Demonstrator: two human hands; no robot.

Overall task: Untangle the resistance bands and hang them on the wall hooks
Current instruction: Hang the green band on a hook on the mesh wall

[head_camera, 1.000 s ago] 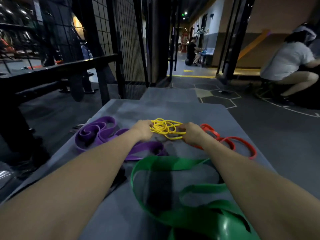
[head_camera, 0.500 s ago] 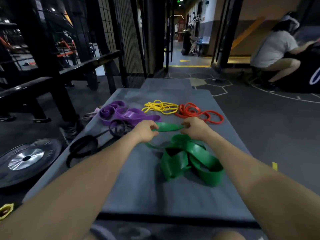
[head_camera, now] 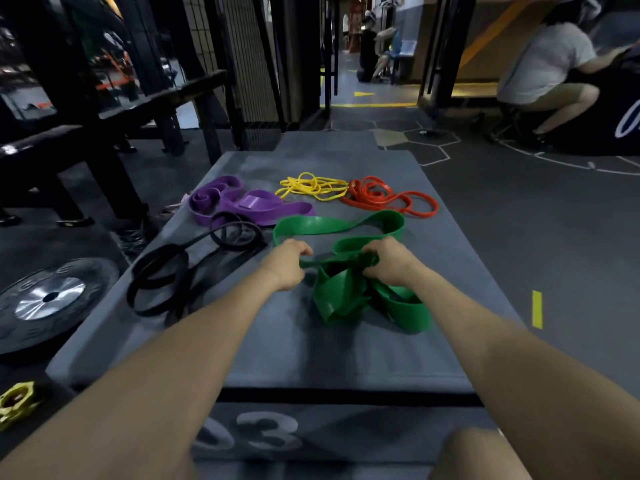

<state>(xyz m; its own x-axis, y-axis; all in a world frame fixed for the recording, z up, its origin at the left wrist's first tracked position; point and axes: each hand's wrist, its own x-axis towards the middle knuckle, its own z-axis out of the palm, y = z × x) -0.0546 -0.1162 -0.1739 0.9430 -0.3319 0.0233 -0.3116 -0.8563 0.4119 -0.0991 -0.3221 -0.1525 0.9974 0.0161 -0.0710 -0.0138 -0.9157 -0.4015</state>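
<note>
Gripping the green band (head_camera: pixel 349 292) with both hands over the grey table (head_camera: pixel 277 341): left hand (head_camera: pixel 285 263) curling round a flat strand at the band's left, right hand (head_camera: pixel 391 261) clutching a bunched knot of folds at its middle, the hands apart with a short stretch of band running between them. Lying partly in a heap under the right hand, partly looping outward in a wide arc toward the far side of the table. Resting beyond that arc: purple band (head_camera: pixel 239 202) at the left, yellow band (head_camera: pixel 311 187) in the middle, red band (head_camera: pixel 388 197) at the right, yellow and red touching. Sprawling in loose loops at the left of the table, just beside the purple one: black band (head_camera: pixel 173 275). Sitting on the floor to the left of the table: weight plate (head_camera: pixel 48 299).
</note>
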